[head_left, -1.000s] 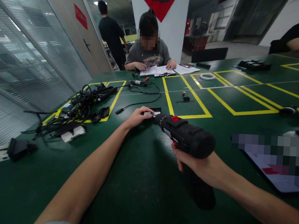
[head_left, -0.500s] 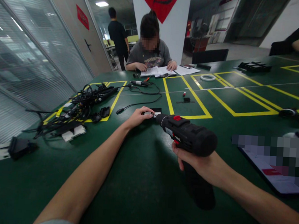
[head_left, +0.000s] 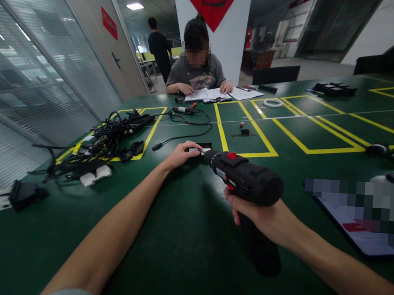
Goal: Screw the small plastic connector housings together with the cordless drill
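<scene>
My right hand (head_left: 256, 213) is closed around the grip of a black cordless drill (head_left: 248, 175) with red switches. The drill points forward and left, and its bit meets or nearly meets a small black part with a white strip (head_left: 206, 147) on the table. My left hand (head_left: 182, 154) grips the left end of that part, its fingers bent over the top. What the part is, I cannot make out. The fingertips and the bit's exact contact point are partly hidden.
Tangled black cables (head_left: 111, 135) lie to the left, beside a black-and-white part (head_left: 97, 173). A tablet (head_left: 356, 219) lies at right. Yellow tape (head_left: 258, 155) marks the green table. Across it, a person (head_left: 197, 67) sits over papers (head_left: 210, 95); another person (head_left: 159, 47) stands behind.
Both hands, the drill and the part keep nearly the same pose. The view has shifted very slightly. The standing person in the background has moved a little to the right.
</scene>
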Action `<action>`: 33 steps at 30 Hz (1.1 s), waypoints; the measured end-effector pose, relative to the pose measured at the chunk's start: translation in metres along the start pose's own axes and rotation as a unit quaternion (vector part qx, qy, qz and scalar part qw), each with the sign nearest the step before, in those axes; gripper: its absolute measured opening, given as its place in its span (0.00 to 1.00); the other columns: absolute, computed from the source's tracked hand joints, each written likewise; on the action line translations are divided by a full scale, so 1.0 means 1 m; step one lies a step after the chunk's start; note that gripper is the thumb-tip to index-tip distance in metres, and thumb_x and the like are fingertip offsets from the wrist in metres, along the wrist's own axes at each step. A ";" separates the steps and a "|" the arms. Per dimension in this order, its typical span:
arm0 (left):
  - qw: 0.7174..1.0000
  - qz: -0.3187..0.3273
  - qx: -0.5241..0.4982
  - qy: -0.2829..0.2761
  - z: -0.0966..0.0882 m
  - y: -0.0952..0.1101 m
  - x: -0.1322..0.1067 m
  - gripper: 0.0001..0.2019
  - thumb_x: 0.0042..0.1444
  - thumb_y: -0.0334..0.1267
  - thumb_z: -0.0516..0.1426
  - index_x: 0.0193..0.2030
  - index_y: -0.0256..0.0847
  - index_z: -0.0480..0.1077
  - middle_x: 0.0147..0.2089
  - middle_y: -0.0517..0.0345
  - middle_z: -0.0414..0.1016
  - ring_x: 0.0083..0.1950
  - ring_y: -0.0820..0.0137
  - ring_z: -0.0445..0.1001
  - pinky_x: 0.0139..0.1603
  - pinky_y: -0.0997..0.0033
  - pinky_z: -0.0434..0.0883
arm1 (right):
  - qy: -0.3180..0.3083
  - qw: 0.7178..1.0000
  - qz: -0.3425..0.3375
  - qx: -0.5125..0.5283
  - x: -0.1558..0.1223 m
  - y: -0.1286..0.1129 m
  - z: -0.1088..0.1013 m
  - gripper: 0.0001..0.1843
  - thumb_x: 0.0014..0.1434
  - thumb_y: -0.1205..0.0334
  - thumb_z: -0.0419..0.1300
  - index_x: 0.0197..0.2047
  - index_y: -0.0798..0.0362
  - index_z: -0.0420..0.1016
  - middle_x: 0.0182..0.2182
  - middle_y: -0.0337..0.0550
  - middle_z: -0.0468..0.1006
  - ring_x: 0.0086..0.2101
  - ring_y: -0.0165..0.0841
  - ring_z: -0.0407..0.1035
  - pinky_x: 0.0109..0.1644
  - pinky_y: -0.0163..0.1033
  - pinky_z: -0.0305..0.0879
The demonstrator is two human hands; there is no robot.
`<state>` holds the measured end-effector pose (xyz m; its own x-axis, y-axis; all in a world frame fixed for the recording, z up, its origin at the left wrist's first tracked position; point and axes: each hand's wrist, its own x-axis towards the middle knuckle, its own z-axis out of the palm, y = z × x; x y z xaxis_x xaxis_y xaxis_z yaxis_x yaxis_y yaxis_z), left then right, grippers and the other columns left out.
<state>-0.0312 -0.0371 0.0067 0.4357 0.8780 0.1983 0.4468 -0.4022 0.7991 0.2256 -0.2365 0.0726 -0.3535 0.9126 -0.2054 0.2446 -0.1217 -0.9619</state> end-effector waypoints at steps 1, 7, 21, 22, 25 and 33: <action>1.000 0.000 -0.001 0.000 0.000 0.000 0.000 0.15 0.53 0.45 0.62 0.45 0.42 0.80 0.50 0.52 0.77 0.52 0.60 0.72 0.57 0.59 0.66 | 0.000 1.000 0.001 -0.002 0.000 0.001 0.000 0.08 0.61 0.56 0.59 0.38 0.51 0.73 0.23 0.37 0.74 0.28 0.35 0.70 0.38 0.44 0.64; 1.000 -0.001 -0.013 -0.001 -0.001 -0.001 0.000 0.15 0.53 0.45 0.62 0.44 0.42 0.80 0.52 0.51 0.76 0.54 0.60 0.72 0.57 0.59 0.66 | 0.002 1.000 0.010 0.006 0.000 0.002 -0.001 0.07 0.60 0.58 0.60 0.40 0.52 0.72 0.23 0.37 0.74 0.28 0.35 0.70 0.38 0.44 0.63; 1.000 -0.012 0.004 0.005 0.002 0.001 0.000 0.15 0.53 0.44 0.62 0.45 0.40 0.79 0.52 0.51 0.76 0.50 0.62 0.73 0.52 0.62 0.67 | 0.013 1.000 -0.004 0.013 0.000 0.001 0.002 0.08 0.58 0.57 0.60 0.40 0.52 0.72 0.23 0.38 0.74 0.28 0.36 0.71 0.38 0.44 0.65; 1.000 -0.012 0.008 0.006 0.002 0.002 0.000 0.16 0.53 0.44 0.62 0.45 0.40 0.79 0.52 0.51 0.76 0.50 0.62 0.73 0.52 0.62 0.68 | 0.017 1.000 0.001 0.009 -0.001 0.001 0.003 0.09 0.58 0.57 0.60 0.40 0.52 0.71 0.23 0.38 0.74 0.29 0.36 0.71 0.38 0.44 0.66; 1.000 -0.008 0.013 0.008 0.002 0.002 0.000 0.16 0.52 0.45 0.62 0.45 0.40 0.79 0.51 0.51 0.76 0.50 0.61 0.73 0.52 0.63 0.68 | 0.026 1.000 0.008 0.004 -0.001 -0.001 0.005 0.11 0.57 0.57 0.62 0.42 0.51 0.69 0.24 0.37 0.74 0.28 0.36 0.72 0.37 0.44 0.66; 1.000 -0.009 0.019 0.002 0.001 0.000 0.000 0.17 0.54 0.46 0.62 0.47 0.40 0.79 0.52 0.51 0.76 0.48 0.63 0.73 0.49 0.64 0.68 | 0.022 0.999 0.014 0.019 -0.001 0.001 0.005 0.15 0.56 0.55 0.61 0.44 0.51 0.66 0.24 0.37 0.73 0.27 0.36 0.71 0.35 0.44 0.67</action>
<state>-0.0305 -0.0379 0.0060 0.4249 0.8859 0.1862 0.4834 -0.3960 0.7807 0.2216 -0.2394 0.0711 -0.3067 0.9250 -0.2242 0.2197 -0.1604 -0.9623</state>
